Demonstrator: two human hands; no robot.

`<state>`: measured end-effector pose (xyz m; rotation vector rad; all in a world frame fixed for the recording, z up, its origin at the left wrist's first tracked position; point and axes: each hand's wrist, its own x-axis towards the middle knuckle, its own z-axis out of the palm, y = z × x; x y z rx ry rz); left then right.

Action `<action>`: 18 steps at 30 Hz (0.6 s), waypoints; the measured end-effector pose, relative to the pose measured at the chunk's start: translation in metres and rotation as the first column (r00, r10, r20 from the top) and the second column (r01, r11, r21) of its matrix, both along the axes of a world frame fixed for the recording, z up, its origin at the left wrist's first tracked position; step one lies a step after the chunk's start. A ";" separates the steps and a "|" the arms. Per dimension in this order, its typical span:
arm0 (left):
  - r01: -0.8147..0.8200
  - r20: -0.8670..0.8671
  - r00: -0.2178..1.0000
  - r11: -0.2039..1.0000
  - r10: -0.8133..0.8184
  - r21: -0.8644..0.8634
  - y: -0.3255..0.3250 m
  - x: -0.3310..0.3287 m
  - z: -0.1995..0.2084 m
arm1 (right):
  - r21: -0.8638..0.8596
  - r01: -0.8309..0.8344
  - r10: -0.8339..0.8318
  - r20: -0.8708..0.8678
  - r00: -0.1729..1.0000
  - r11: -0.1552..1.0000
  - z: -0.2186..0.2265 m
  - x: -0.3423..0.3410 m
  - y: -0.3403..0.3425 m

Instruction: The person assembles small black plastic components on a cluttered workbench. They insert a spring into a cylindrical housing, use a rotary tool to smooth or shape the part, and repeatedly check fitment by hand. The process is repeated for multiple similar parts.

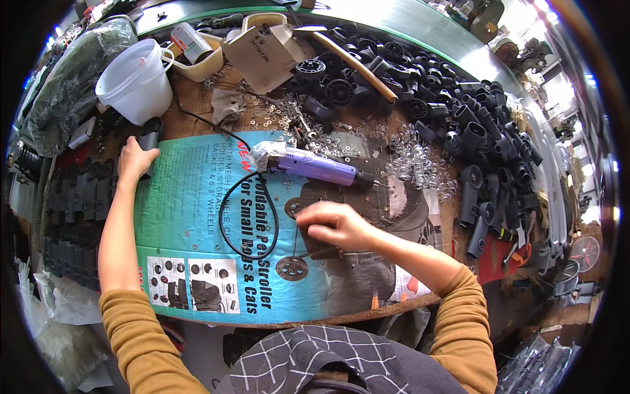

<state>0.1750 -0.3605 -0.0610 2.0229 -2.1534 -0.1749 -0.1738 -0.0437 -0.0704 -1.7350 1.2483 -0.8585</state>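
Note:
At the left edge of the printed cardboard sheet (190, 243), my left hand (136, 159) is closed on a black plastic tube fitting (151, 133). That fitting stands beside the rows of similar dark fittings (82, 197). My right hand (335, 225) hovers over the middle of the sheet, fingers curled and pressed together. Whatever it may hold is hidden. Just beyond it lies a purple electric screwdriver (318, 166), its bit pointing right and its black cord (223, 226) looped on the sheet.
A white bucket (138, 82) stands at the back left. Loose nuts and washers (279, 117) and springs (417, 157) lie behind the screwdriver. A heap of black plastic parts (472, 125) fills the back right, with a wooden stick (357, 69) across it. A torn cardboard box (262, 59) sits at the back.

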 end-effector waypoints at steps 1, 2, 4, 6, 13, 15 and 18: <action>0.005 -0.049 0.999 0.997 -0.009 -0.080 0.010 -0.005 0.005 | -0.021 0.075 -0.073 0.084 0.994 0.997 0.001 -0.010 -0.003; -0.020 -0.075 0.997 0.991 0.010 -0.133 0.023 -0.012 0.012 | 0.012 0.156 -0.156 0.122 0.980 0.988 0.005 -0.023 -0.007; 0.121 -0.319 0.938 0.991 -0.134 -0.061 0.065 -0.023 0.028 | -0.236 0.269 -0.304 -0.124 0.945 0.934 0.019 -0.061 -0.010; 0.410 -0.448 0.806 0.911 -0.387 -0.048 0.126 -0.037 0.037 | -0.349 0.566 -0.642 -0.157 0.750 0.747 0.024 -0.105 -0.043; 0.742 -0.625 0.590 0.649 -0.511 0.171 0.317 -0.126 0.017 | -0.244 0.659 -0.597 -0.704 0.384 0.712 -0.014 -0.201 -0.102; 0.687 -0.638 0.640 0.691 -0.429 0.224 0.338 -0.140 0.011 | -0.104 0.670 -0.556 -0.657 0.508 0.735 -0.018 -0.201 -0.099; 0.714 -0.622 0.589 0.693 -0.516 0.100 0.333 -0.152 0.013 | -0.260 0.622 -0.636 -0.574 0.515 0.738 -0.009 -0.183 -0.081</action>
